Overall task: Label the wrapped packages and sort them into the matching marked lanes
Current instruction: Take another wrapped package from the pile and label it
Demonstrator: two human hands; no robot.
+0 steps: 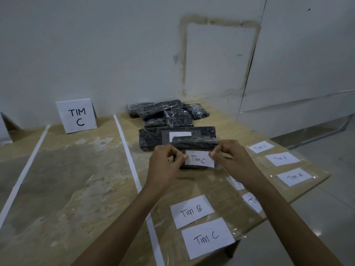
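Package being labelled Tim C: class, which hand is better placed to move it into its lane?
Left, probably: the left hand grips the package end nearer the TIM C sign, beyond the white strip; the right hand would reach across.

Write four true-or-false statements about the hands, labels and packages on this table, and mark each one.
1. The left hand and right hand pinch a label reading Tim C against a black wrapped package. True.
2. The standing sign reads TIM A. False: it reads TIM C.
3. The nearest loose label reads Tim C. True.
4. The pile of packages lies left of the nearer tape line. False: it lies right of it.
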